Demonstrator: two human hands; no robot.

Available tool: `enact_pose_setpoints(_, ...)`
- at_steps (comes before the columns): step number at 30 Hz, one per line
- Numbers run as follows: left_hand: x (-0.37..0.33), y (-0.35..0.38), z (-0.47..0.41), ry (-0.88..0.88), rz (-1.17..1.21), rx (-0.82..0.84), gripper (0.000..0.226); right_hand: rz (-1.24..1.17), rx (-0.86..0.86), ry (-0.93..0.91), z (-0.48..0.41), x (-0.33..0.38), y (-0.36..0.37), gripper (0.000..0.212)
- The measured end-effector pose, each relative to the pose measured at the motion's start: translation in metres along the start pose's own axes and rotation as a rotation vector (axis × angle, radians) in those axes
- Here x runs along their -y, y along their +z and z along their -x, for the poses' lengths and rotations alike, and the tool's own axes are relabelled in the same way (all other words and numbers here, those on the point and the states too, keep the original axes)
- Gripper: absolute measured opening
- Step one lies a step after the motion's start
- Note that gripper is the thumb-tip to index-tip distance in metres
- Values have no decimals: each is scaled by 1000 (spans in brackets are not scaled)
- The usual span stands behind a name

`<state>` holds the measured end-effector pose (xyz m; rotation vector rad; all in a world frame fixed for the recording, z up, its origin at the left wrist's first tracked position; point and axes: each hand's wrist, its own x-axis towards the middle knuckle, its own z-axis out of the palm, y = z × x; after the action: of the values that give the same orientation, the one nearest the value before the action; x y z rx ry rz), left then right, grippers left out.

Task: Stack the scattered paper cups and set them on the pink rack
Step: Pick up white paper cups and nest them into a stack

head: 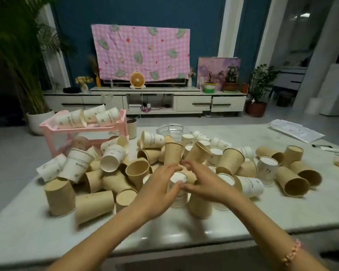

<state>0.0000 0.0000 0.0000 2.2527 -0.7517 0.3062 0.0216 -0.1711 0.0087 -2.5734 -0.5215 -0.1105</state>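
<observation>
Many brown and white paper cups (94,206) lie scattered or stand upside down across the pale table (282,212). An upside-down white cup (178,198) stands near the table's middle. My left hand (157,190) and my right hand (205,182) curl around it from both sides, fingertips touching at its near side and close together beyond its top. The pink rack (67,128) stands at the table's far left, with stacked white cups (86,118) lying on its top shelf.
A glass dish (172,129) sits beyond the cup pile. A metal can (131,127) stands beside the rack. Papers (296,130) and a pen (321,146) lie at the far right. A TV cabinet and potted plants stand behind the table.
</observation>
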Motion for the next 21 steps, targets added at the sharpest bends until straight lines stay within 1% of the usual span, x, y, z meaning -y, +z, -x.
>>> enact_pose_setpoints(2,-3,2,16,-38,84,-130,38,254,0,5,-1,5,12,74)
enact_pose_setpoints(4,-6,9,34,-56,145,-184,32,416,42,25,-6,11,25,68)
enact_pose_setpoints(8,-10,14,51,-114,251,-236,17,409,8,76,-22,17,27,52)
enact_pose_setpoints(10,-15,15,55,-210,355,-247,15,311,-13,77,-21,17,23,52)
enact_pose_setpoints(11,-19,14,56,-278,445,-244,13,235,-51,72,-17,18,20,57)
enact_pose_setpoints(13,-28,10,53,-464,764,-202,9,91,-197,38,-5,22,12,66)
enact_pose_setpoints(14,-32,8,50,-550,954,-152,20,67,-281,-13,3,25,9,65)
enact_pose_setpoints(16,-38,6,37,-656,1289,-53,48,161,-383,-149,14,32,7,59)
enact_pose_setpoints(17,-40,6,31,-680,1435,-8,54,237,-456,-223,18,33,9,58)
enact_pose_setpoints(19,-39,3,21,-729,1639,62,60,328,-646,-344,28,36,15,54)
enact_pose_setpoints(20,-34,2,18,-747,1713,79,62,336,-723,-420,34,36,19,48)
enact_pose_setpoints(21,-29,2,16,-757,1764,86,63,357,-759,-510,41,34,23,39)
